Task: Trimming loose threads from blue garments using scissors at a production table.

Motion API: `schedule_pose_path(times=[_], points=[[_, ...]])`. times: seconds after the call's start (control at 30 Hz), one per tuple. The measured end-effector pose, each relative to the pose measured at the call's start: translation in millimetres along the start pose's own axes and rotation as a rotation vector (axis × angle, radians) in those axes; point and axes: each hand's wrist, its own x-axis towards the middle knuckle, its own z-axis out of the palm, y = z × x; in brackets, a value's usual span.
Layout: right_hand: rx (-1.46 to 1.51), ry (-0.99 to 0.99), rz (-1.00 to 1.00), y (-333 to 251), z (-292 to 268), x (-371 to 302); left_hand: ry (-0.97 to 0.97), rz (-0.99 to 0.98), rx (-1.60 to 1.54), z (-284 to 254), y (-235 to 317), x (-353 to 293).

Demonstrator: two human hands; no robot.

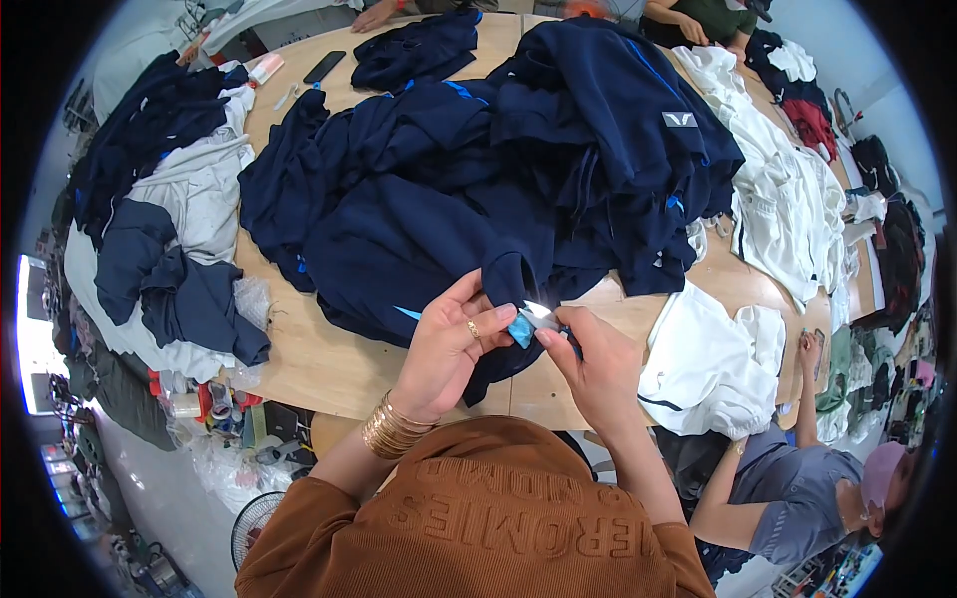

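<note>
Near the table's front edge, my left hand (446,344) pinches the open end of a navy garment (419,239), where a light blue piece (520,330) shows between the fingers. My right hand (601,365) is closed on a small tool with a bright metal blade (540,317). Its blade meets the light blue piece, and its handle is mostly hidden in my fingers. The two hands almost touch. The garment lies bunched, part of a big navy pile, with another navy garment (638,110) bearing a grey patch on top.
White garments (773,199) spread along the right, with a folded white one (713,359) nearer me. Grey and navy clothes (194,199) heap at the left. A phone (325,68) lies at the back of the wooden table (329,384). A co-worker (797,488) sits close on my right; others stand across.
</note>
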Motion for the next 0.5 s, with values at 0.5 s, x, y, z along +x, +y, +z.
schedule_pose_path(times=[0.5], points=[[0.039, -0.008, 0.029, -0.2, 1.2, -2.4, -0.041, 0.046, 0.019, -2.7, -6.0, -1.0]])
